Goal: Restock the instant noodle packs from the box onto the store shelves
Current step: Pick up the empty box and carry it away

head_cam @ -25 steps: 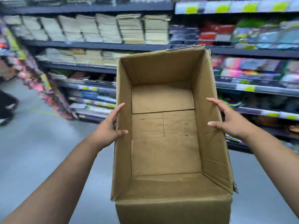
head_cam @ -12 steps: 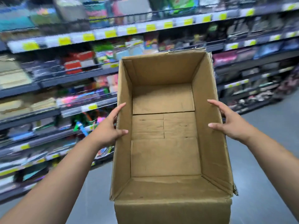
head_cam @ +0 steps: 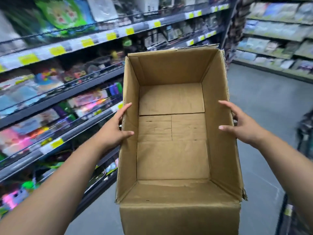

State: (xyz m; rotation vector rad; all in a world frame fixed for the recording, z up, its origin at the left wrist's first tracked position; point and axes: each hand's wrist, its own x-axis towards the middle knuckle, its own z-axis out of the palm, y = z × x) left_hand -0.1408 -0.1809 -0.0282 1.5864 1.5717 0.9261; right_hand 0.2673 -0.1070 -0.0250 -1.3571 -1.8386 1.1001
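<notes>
I hold an open brown cardboard box (head_cam: pixel 218 126) in front of me, and its inside shows only bare cardboard. My left hand (head_cam: pixel 112 131) grips the left wall, thumb hooked over the rim. My right hand (head_cam: pixel 242 128) grips the right wall the same way. No instant noodle packs are visible in the box. The shelves (head_cam: pixel 64 92) on my left are blurred and carry colourful packaged goods.
Shelves with yellow price tags (head_cam: pixel 57 50) run along the left. A second shelf unit (head_cam: pixel 277 38) stands across the grey aisle floor (head_cam: pixel 264 106) at the far right. A dark rack (head_cam: pixel 304 133) sits at the right edge.
The view has swung to the right along the shelves, and the aisle and far shelf unit have come into sight. Both hands keep the same grip on the box.
</notes>
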